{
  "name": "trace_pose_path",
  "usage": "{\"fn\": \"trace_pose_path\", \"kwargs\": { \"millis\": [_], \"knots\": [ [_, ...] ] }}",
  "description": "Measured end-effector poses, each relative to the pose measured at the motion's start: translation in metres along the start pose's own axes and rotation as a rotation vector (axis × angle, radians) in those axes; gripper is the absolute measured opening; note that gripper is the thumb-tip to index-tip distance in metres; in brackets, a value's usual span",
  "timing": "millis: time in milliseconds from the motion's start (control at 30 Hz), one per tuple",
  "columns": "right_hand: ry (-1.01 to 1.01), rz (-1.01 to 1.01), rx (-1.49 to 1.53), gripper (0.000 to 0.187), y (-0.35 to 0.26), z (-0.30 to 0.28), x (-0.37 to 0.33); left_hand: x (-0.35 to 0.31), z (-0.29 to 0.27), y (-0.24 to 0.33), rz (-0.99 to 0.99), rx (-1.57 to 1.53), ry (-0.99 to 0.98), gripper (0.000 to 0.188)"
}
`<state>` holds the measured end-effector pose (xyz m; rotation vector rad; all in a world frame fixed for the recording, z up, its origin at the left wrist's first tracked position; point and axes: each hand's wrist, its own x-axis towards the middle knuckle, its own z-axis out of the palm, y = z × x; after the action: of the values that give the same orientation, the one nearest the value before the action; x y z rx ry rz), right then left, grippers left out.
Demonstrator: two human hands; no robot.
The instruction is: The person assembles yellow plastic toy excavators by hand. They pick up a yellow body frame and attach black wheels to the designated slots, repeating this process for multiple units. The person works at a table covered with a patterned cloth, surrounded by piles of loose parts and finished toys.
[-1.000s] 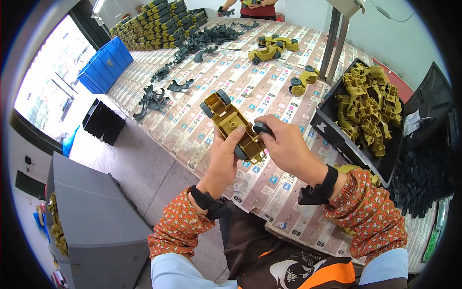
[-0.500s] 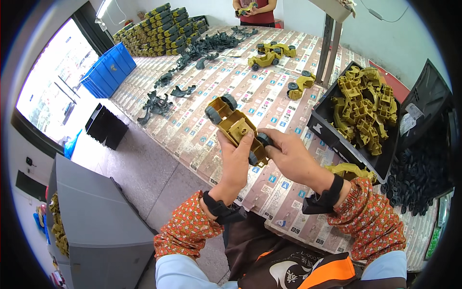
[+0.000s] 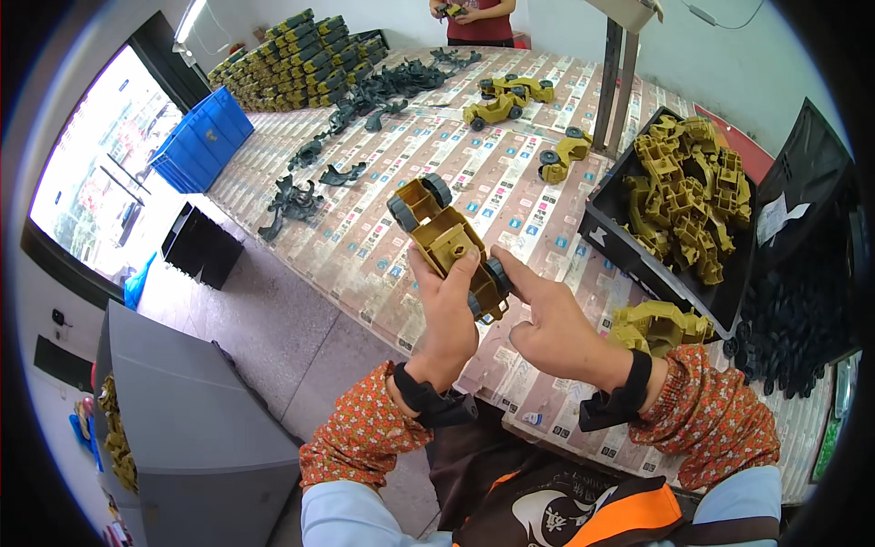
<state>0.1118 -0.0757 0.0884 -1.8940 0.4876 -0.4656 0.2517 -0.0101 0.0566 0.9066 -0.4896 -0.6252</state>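
An olive-yellow toy car (image 3: 444,235) is gripped by my left hand (image 3: 447,319), hollow side toward me, with the thumb pressed on its middle. Dark wheels sit at both its ends. Close to its near right wheel (image 3: 499,274), my right hand (image 3: 563,330) rests its outstretched index finger against the wheel's side. The right thumb stands apart from that finger, and the other fingers are curled underneath, mostly hidden. Nothing shows between the right thumb and index finger. To the right of this hand lies another olive car body (image 3: 658,326) on the table.
A black crate (image 3: 629,262) of olive bodies stands on the patterned table (image 3: 383,264), beside a heap of black wheels (image 3: 786,333). Dark curved parts (image 3: 296,202), wheeled cars (image 3: 492,111) and stacked cars (image 3: 292,68) lie farther off. A person (image 3: 480,20) works at the far edge.
My right thumb has come away from the wheel, leaving the index finger stretched along it. The wheel now sits closer against the car's side. My left hand keeps its grip.
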Motion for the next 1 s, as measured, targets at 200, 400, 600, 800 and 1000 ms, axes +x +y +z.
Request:
{"fn": "trace_pose_path", "kwargs": {
  "millis": [200,400,600,800,1000],
  "knots": [
    [-0.089,-0.134,0.098,0.056,0.021,-0.024,0.016,0.005,0.003,0.010,-0.282,0.049,-0.023,0.037],
    [-0.074,0.001,-0.245,0.029,0.009,-0.036,0.012,0.010,-0.002,-0.001,-0.259,0.042,-0.041,0.036],
    [0.091,-0.307,-0.287,0.010,0.011,-0.029,0.001,0.003,0.007,0.007,-0.242,0.122,-0.095,0.040],
    [0.139,-0.230,-0.265,0.010,0.006,-0.016,-0.013,-0.016,0.012,0.007,-0.083,0.212,-0.154,0.042],
    [-0.059,-0.199,-0.598,0.016,0.020,-0.035,-0.012,0.002,-0.018,-0.020,-0.366,0.151,-0.158,0.039]
  ]
}}
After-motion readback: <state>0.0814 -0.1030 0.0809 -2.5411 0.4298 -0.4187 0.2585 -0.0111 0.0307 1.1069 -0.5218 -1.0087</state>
